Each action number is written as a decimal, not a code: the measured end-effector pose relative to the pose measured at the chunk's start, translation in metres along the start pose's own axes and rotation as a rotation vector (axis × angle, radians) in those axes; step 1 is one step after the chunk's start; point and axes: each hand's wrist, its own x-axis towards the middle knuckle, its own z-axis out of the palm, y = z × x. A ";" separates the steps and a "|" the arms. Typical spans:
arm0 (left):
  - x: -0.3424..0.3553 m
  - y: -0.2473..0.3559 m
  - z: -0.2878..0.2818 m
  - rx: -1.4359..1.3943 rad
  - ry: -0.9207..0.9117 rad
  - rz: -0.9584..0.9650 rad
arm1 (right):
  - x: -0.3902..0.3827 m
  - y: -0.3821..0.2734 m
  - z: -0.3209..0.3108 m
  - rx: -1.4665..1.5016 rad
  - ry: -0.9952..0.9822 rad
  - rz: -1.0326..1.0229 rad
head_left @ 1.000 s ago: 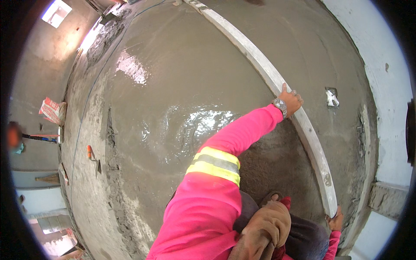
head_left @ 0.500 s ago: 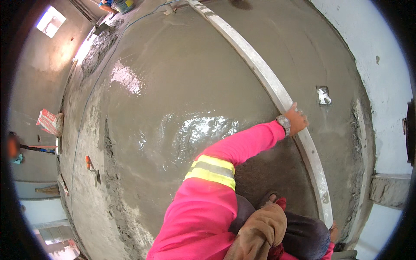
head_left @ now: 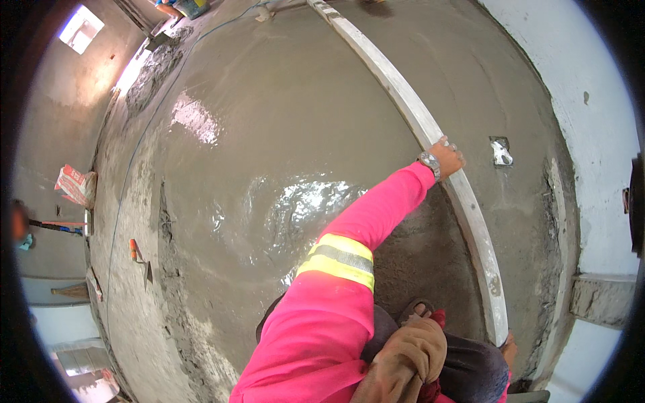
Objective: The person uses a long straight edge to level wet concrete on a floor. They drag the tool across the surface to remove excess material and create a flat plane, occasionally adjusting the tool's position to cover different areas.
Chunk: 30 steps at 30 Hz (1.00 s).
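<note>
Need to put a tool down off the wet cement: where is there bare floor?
The pale strip between the blue cord and the wet cement has bare patches above and below the trowel. Crowded: the near part of the plank, with the left hand gripping it, the right hand at its end and a knee close by.

Two bare hands on the person working here, I make it: one left hand (head_left: pixel 453 160), one right hand (head_left: pixel 510 351). One long, pale, cement-smeared bar (head_left: pixel 403 101). One silver metal wristwatch (head_left: pixel 428 161). Two bright yellow stripes (head_left: pixel 336 270) and one grey reflective stripe (head_left: pixel 342 258) on one pink sleeve (head_left: pixel 319 316). Over the rest of the room I see one orange-handled pointed trowel (head_left: pixel 134 252), one red-and-white bag (head_left: pixel 75 185), one thin blue cable (head_left: pixel 225 24), one small square recess with white inside (head_left: pixel 501 152), and one small, bright, square window (head_left: pixel 82 29).
</note>
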 end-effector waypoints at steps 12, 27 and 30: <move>-0.014 -0.004 -0.010 -0.029 -0.047 -0.040 | 0.021 -0.013 -0.015 0.018 -0.096 -0.125; -0.032 0.020 -0.011 -0.032 0.001 -0.003 | 0.014 0.047 -0.015 -0.012 -0.089 -0.166; -0.034 0.024 -0.015 -0.032 0.013 -0.001 | 0.012 0.053 -0.018 -0.090 -0.125 -0.086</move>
